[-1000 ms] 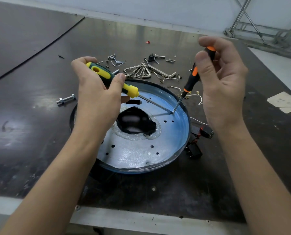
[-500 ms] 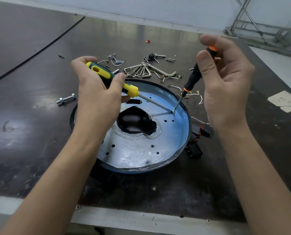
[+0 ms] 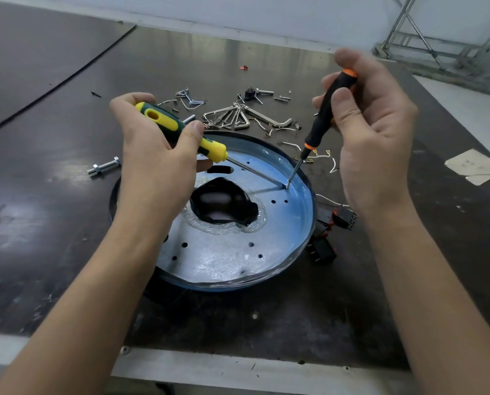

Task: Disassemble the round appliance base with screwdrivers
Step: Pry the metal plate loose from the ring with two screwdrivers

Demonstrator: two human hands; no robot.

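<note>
The left hand [image 3: 152, 169] wraps its fingers and thumb round the handle of a yellow-and-green screwdriver [image 3: 166, 122], whose shaft slants down to the right. The right hand [image 3: 375, 143] pinches the slim black-and-orange screwdriver [image 3: 317, 129] between thumb and fingertips and holds it steeply. Both tips meet at one spot on the metal plate of the round appliance base [image 3: 223, 260], near its far right rim. The base lies flat on the dark worktable [image 3: 38, 223], between the forearms. Black switches [image 3: 343, 216] sit by its right edge. Beyond it lie hex keys [image 3: 238, 116] and loose screws, and a bolt [image 3: 104, 166] lies to the left.
</note>
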